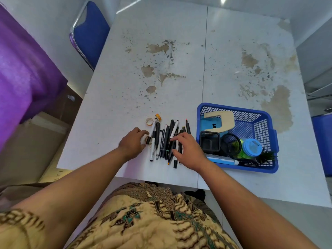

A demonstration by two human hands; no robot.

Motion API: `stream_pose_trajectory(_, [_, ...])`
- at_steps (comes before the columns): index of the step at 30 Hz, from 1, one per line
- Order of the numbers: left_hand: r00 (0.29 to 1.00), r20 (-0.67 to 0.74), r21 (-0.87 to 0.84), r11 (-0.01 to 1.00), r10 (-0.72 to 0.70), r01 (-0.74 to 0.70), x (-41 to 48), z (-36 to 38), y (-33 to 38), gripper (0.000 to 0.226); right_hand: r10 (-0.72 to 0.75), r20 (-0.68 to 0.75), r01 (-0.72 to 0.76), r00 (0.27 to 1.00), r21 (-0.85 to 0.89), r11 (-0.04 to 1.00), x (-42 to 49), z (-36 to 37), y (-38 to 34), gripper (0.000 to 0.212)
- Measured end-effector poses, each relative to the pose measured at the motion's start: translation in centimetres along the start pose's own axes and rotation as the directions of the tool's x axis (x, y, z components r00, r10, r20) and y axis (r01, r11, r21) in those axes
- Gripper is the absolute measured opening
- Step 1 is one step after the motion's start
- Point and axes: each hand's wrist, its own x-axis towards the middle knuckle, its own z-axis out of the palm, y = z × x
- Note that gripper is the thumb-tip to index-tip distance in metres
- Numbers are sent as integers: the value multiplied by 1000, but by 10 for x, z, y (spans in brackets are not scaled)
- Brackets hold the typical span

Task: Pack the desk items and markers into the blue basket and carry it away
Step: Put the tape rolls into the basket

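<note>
The markers (165,141) are lying heaped on the white table (161,97), just left of the blue basket (251,169). The right hand (188,151) is grasping several of them, while the left hand (133,143) is curling at the heap's left edge. I cannot tell whether it is gripping anything.

- White table (161,96), its top peeled in brown patches, a seam running down it.
- Blue chair (91,33) with a chrome frame at the far left corner.
- Purple cloth (23,69) on the left.
- Pale floor (50,24).
</note>
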Motion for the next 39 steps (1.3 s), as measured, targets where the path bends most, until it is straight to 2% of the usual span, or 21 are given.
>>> stream_pose_trajectory(2, [999, -21, 17, 1000, 26, -26, 3, -1, 3, 38, 10, -5, -10, 1000, 4, 1000, 0, 1, -1, 40])
stream_pose_trajectory(9, [995, 3, 202, 975, 98, -97, 6, -6, 6, 40, 40, 12, -40, 999, 33, 999, 0, 0, -1, 40])
stream_pose_trajectory(14, [994, 104, 256, 964, 40, -65, -1, -19, 2, 45, 55, 19, -56, 998, 77, 995, 2, -3, 1, 37])
stream_pose_trajectory(18, [974, 225, 117, 993, -40, 13, -9, -21, -10, 39, 54, 23, -56, 998, 97, 994, 1, -5, 2, 33])
stream_pose_trajectory(24, [965, 248, -83, 990, -90, 114, -22, -18, -18, 39, 40, 43, -43, 998, 82, 996, 0, -9, 6, 31])
stream_pose_trajectory(27, [968, 228, -161, 976, -109, 148, -29, -16, -16, 40, 27, 47, -30, 999, 64, 997, 0, -8, 7, 30])
stream_pose_trajectory(32, [987, 115, -311, 940, -108, 139, -42, -15, 5, 34, -20, 39, 20, 999, -2, 1000, -6, -12, 5, 28])
stream_pose_trajectory(36, [996, 56, -375, 923, -64, 80, -50, -16, 38, 35, -67, 32, 72, 997, -171, 983, -19, -19, 8, 34])
stream_pose_trajectory(39, [999, 41, -426, 904, -29, 44, -53, -15, 64, 35, -116, 92, 139, 989, -309, 941, -29, -31, 15, 45])
